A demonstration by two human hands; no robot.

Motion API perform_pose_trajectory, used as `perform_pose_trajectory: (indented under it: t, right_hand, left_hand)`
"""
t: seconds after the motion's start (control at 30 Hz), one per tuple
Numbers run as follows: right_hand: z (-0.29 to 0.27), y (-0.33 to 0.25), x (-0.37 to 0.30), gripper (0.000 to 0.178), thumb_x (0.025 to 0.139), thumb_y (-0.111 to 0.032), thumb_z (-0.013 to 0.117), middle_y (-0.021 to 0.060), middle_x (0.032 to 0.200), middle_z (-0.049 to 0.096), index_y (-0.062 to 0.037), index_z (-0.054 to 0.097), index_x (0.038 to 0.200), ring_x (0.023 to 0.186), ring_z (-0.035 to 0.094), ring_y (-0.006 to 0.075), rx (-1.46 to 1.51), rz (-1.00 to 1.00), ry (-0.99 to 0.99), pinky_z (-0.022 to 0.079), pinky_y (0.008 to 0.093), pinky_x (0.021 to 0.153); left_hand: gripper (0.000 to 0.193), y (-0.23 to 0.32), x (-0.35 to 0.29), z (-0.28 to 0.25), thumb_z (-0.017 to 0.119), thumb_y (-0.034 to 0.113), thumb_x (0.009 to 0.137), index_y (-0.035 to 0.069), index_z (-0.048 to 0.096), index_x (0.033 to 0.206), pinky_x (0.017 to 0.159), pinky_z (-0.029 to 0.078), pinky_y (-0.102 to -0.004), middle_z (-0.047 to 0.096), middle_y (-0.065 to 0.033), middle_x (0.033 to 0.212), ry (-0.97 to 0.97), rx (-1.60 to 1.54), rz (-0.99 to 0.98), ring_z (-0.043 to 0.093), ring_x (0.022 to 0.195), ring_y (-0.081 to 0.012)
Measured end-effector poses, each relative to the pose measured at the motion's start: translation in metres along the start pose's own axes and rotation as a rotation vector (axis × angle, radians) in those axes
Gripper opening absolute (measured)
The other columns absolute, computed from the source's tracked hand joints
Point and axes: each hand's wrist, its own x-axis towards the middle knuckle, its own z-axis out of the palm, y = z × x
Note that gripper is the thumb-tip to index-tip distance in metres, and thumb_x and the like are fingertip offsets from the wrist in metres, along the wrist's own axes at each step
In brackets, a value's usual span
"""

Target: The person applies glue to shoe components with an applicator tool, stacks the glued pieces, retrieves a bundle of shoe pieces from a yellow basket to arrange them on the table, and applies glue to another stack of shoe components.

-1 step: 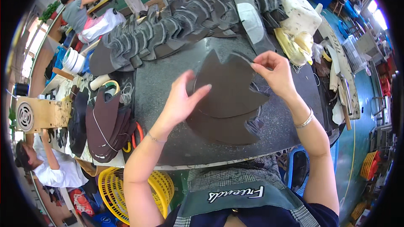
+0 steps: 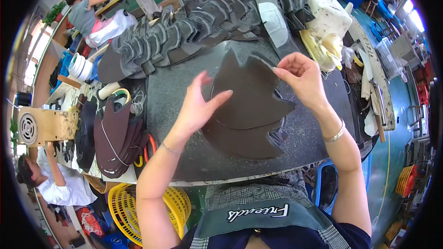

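Observation:
A dark brown, flat cut piece (image 2: 249, 94) with a notched upper edge and jagged right side lies over a stack of similar brown pieces (image 2: 242, 143) on the grey speckled worktop (image 2: 170, 97). My right hand (image 2: 302, 78) pinches its upper right edge between thumb and fingertips. At the left edge is my left hand (image 2: 201, 103), fingers spread and a little blurred, with the thumb reaching over the piece. Whether that thumb touches it I cannot tell. Beyond my hands, a long overlapping row of dark curved pieces (image 2: 189, 30) runs along the far side.
A pale-faced strip (image 2: 277, 23) lies across the row, beside a white container (image 2: 327, 14) and yellow bag (image 2: 320, 48). At left are a tied brown bundle (image 2: 115, 143), orange-handled scissors (image 2: 151, 147) and a tape roll (image 2: 122, 94). A yellow basket (image 2: 177, 203) stands below. Two people work at left.
The upper brown piece has shifted slightly away from me and to the left. My left hand has risen a little; my right hand has moved slightly left, still pinching the edge.

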Motion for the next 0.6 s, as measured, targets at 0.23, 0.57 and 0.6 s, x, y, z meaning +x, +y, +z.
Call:
perform_pose_trajectory:
  t: [0.23,0.57,0.6]
  right_hand:
    - [-0.051,-0.078,-0.036,0.014,0.095,-0.008,0.065,0.0084,0.091,0.071,0.0036,0.065,0.103,0.078,0.067,0.0104,0.432,-0.077,-0.002,0.057,0.0243,0.068]
    - [-0.150,0.068,0.004,0.034,0.081,0.009,0.061,0.0138,0.106,0.070,-0.0066,0.073,0.109,0.105,0.064,0.0278,-0.701,-0.228,0.392,0.050,0.0368,0.092]
    - [-0.151,0.064,0.008,0.035,0.079,0.011,0.059,0.0146,0.105,0.070,-0.0062,0.074,0.107,0.098,0.066,0.0290,-0.500,-0.187,0.515,0.052,0.0366,0.088]
  left_hand:
    - [0.035,0.057,-0.005,-0.039,0.070,-0.003,0.085,-0.002,0.062,0.119,0.086,0.053,-0.0268,0.070,-0.0069,0.108,-0.175,-0.752,0.093,0.066,0.094,-0.0119]
    - [0.038,0.027,0.012,0.002,0.076,-0.004,0.080,-0.005,0.063,0.116,0.084,0.051,-0.0246,0.069,-0.0049,0.105,-0.305,-0.309,0.003,0.063,0.093,-0.0095]
    - [0.040,0.028,0.011,0.004,0.076,-0.005,0.080,-0.005,0.062,0.118,0.087,0.051,-0.0255,0.069,-0.0055,0.107,-0.228,-0.341,0.036,0.062,0.096,-0.0103]
